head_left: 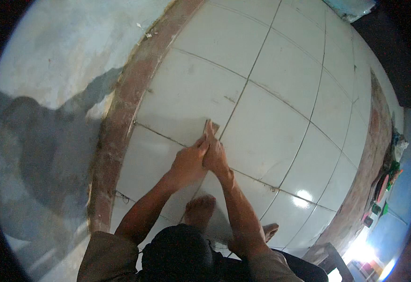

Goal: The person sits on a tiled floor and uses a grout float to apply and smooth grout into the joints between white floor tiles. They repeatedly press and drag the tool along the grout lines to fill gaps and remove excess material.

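My left hand point(189, 159) and my right hand point(215, 155) are pressed together in front of me, low over the white tiled floor point(205, 84). Both are closed, with the fingers overlapping. From between the fingertips a small flat brownish piece point(215, 126) sticks out, its far end at or close to the tiles. Most of it is hidden by the fingers, and its exact kind does not show. One finger lies stretched along its left side.
A reddish-brown border point(129, 94) runs along the left, beside a stained pale wall point(83, 37) carrying my shadow. My bare feet point(199, 209) are on the tiles below. At right stand a worn brown ledge point(362, 174), green and coloured items point(393, 169) and a bright light point(362, 251).
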`<state>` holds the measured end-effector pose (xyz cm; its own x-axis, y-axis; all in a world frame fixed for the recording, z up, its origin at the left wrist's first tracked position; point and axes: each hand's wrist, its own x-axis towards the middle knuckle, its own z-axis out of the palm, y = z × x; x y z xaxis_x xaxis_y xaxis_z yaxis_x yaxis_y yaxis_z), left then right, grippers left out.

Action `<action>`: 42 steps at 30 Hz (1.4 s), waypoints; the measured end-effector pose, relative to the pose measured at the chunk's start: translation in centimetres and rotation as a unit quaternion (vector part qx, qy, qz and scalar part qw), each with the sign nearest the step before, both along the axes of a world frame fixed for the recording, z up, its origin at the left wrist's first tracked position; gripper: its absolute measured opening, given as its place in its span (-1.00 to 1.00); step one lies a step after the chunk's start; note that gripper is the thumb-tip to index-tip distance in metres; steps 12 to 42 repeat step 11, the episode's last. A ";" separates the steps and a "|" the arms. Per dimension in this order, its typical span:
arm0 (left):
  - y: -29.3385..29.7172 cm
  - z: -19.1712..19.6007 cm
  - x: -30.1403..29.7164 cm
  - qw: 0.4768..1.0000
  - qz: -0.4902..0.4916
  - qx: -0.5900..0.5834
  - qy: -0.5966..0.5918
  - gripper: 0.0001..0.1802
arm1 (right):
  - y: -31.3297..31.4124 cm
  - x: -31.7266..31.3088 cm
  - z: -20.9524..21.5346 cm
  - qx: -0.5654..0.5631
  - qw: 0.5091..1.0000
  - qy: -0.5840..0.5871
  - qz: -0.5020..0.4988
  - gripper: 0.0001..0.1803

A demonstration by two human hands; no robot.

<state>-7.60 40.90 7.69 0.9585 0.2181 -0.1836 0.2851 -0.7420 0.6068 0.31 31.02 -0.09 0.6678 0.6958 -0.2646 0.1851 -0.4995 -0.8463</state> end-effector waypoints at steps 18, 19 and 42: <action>2.7 -0.3 6.6 0.998 -0.001 -0.007 0.064 -0.16 | 3.2 7.6 -1.3 -0.045 0.998 -0.041 -0.002 -0.12; 2.7 -0.3 6.6 0.998 -0.001 -0.007 0.064 -0.16 | 3.2 7.6 -1.3 -0.045 0.998 -0.041 -0.002 -0.12; 2.7 -0.3 6.6 0.998 -0.001 -0.007 0.064 -0.16 | 3.2 7.6 -1.3 -0.045 0.998 -0.041 -0.002 -0.12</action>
